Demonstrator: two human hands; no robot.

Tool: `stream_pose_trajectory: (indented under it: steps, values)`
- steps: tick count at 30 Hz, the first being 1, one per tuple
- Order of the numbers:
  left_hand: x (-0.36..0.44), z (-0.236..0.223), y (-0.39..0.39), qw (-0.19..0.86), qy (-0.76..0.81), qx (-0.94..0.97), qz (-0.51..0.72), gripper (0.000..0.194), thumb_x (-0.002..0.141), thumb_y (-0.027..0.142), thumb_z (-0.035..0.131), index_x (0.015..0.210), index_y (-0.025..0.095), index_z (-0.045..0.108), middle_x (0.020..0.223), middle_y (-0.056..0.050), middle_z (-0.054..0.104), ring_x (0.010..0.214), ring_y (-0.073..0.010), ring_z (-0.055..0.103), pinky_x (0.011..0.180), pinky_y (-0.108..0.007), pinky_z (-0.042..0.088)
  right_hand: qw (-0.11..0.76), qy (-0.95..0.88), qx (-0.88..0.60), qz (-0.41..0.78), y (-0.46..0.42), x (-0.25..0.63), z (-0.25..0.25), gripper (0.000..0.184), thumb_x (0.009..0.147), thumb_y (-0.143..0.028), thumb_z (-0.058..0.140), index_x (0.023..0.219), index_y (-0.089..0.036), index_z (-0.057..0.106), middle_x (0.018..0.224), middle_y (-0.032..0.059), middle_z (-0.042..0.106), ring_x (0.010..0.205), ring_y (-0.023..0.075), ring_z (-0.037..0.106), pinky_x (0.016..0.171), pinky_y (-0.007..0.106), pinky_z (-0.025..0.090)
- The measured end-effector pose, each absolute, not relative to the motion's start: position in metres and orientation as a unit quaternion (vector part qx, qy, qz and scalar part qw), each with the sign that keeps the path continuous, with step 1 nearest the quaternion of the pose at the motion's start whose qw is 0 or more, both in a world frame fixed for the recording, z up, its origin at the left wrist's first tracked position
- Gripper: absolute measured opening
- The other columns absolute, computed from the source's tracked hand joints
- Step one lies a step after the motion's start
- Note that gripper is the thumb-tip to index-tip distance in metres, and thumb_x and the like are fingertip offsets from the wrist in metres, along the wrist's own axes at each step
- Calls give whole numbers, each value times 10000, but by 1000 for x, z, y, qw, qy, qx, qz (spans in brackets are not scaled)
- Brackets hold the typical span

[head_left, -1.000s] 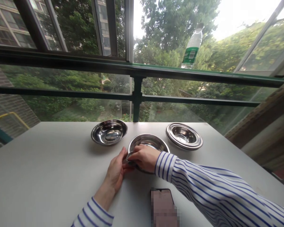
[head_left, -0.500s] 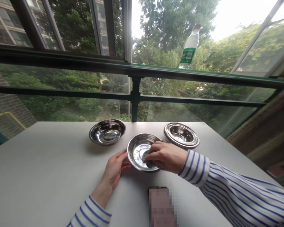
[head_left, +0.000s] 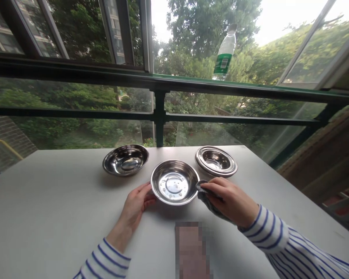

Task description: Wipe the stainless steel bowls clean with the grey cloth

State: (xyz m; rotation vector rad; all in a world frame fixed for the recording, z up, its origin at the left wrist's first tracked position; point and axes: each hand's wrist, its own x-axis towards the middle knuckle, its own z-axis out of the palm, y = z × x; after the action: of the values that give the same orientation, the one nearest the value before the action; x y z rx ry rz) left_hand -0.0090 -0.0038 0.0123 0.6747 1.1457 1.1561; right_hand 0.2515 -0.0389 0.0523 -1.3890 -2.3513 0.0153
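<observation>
A shiny metal bowl (head_left: 174, 185) with water drops on its inner bottom sits on the white table in front of me. My left hand (head_left: 136, 203) grips its left side, thumb near the rim and fingers partly hidden underneath. At the bowl's right rim, my right hand (head_left: 227, 195) is closed around a dark grey cloth (head_left: 205, 193). Part of the cloth hangs below the fingers. Whether the cloth touches the bowl's outer wall I cannot tell.
Another metal bowl (head_left: 125, 160) stands at the back left. At the back right are stacked metal bowls (head_left: 216, 161). A blurred-out flat object (head_left: 190, 250) lies near me on the white table (head_left: 61, 209). A plastic bottle (head_left: 224, 58) stands on the railing (head_left: 192, 86).
My right hand has lifted the cloth out of the bowl and moved right to its outer rim, uncovering the bowl's inside. My left hand stays at the bowl. The view has shifted slightly.
</observation>
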Motion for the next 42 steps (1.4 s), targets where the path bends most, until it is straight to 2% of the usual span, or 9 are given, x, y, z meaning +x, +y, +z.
stream_pose_trajectory:
  steps: [9,14,21,24,27,31,36,39,42]
  values:
    - [-7,13,-6,623,512,319,498,256,742,188,612,989,128,648,746,-41,687,599,-121,620,566,-226,494,117,-818,-562,-27,-53,265,28,264,835,-185,477,1055,-195,623,940,102,632,825,222,600,701,342,516]
    - [-7,12,-6,620,519,319,495,233,751,193,606,974,137,645,742,-31,683,582,-112,612,547,-214,487,85,-809,-581,-25,-60,269,17,274,838,-173,458,1063,-201,612,952,95,629,852,232,604,726,359,518]
    - [-7,11,-6,622,518,327,489,262,755,203,603,1005,129,632,752,-48,689,620,-132,629,571,-226,495,52,-807,-586,42,-69,268,19,343,877,-293,431,1177,-178,552,1043,111,623,946,261,587,788,408,514]
    - [-8,11,-6,622,519,329,485,286,756,210,603,1029,125,624,757,-51,687,621,-132,628,579,-229,497,57,-810,-577,84,-73,273,31,418,882,-378,424,1244,-185,508,1151,105,606,1012,261,574,836,408,499]
    - [-9,10,-6,621,521,331,483,302,758,211,600,1047,122,617,759,-50,683,601,-124,618,569,-226,495,74,-814,-569,95,-73,280,43,424,880,-435,419,1226,-221,536,1197,82,599,1067,261,562,894,420,461]
    - [-8,9,-5,614,526,338,482,302,769,222,588,1052,118,617,741,-45,671,592,-125,611,552,-226,495,141,-782,-598,107,-59,281,49,419,880,-422,392,1164,-189,592,1149,105,628,1046,269,576,919,431,420]
    - [-6,10,-5,605,537,348,475,337,781,221,571,1102,125,605,720,-36,652,554,-124,592,478,-222,480,176,-708,-641,238,-22,263,41,407,839,-361,418,1100,-133,632,1108,139,642,1028,281,576,889,384,410]
    - [-6,10,-4,604,543,345,470,395,780,204,574,1169,138,570,700,-31,650,543,-132,594,456,-229,479,177,-712,-617,283,-3,254,33,348,837,-334,421,967,-140,679,913,104,693,850,228,617,773,321,443]
    - [-8,7,-3,611,534,332,481,439,769,184,594,1204,150,549,748,-42,671,582,-148,620,466,-239,491,183,-710,-596,327,7,249,26,312,830,-299,427,855,-131,689,758,67,673,697,172,591,667,271,447]
